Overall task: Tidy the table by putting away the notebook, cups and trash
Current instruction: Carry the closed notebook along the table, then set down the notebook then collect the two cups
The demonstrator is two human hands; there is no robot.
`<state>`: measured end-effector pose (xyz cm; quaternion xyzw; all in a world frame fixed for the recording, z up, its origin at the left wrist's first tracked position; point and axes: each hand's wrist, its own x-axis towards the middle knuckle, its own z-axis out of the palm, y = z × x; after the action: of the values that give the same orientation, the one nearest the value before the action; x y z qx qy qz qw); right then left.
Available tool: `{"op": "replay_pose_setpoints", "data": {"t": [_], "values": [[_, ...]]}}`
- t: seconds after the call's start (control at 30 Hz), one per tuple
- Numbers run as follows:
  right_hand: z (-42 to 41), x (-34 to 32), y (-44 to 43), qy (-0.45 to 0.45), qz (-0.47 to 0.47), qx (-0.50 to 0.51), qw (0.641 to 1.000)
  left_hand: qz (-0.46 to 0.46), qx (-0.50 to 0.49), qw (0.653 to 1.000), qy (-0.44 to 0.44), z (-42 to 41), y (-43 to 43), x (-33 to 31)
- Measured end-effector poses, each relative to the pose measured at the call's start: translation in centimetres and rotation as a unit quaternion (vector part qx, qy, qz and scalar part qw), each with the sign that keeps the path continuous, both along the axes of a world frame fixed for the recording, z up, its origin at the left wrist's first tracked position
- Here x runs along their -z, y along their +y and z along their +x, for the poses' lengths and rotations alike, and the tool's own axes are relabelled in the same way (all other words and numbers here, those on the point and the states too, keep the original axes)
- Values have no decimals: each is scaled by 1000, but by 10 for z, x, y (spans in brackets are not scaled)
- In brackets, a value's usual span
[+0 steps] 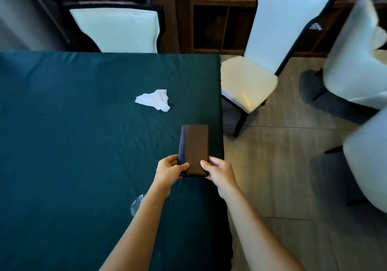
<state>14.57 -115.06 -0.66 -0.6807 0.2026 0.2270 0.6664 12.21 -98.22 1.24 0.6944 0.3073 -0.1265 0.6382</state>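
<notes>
Both hands gripping closed notebook

From my feed, the near end of the dark brown closed notebook is covered by the thumbs of the left hand and right hand. My left forearm hides most of a crinkled clear plastic object; I cannot tell what it is. The dark green tablecloth runs off the left and bottom edges. White padded chairs at right are blurred and cropped.
</notes>
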Motion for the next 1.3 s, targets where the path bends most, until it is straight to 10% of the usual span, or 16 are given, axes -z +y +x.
{"op": "replay_pose_setpoints", "data": {"t": [0.63, 0.97, 1.3], "values": [[-43, 52, -13, 98, -151, -142, 973, 140, -5, 985, 98, -74, -19, 50], [-174, 55, -45, 179, -240, -237, 924, 216, 136, 956, 142, -214, -28, 45], [-205, 29, -25, 77, -409, -235, 878, 333, 311, 883, 115, -215, -17, 49]]}}
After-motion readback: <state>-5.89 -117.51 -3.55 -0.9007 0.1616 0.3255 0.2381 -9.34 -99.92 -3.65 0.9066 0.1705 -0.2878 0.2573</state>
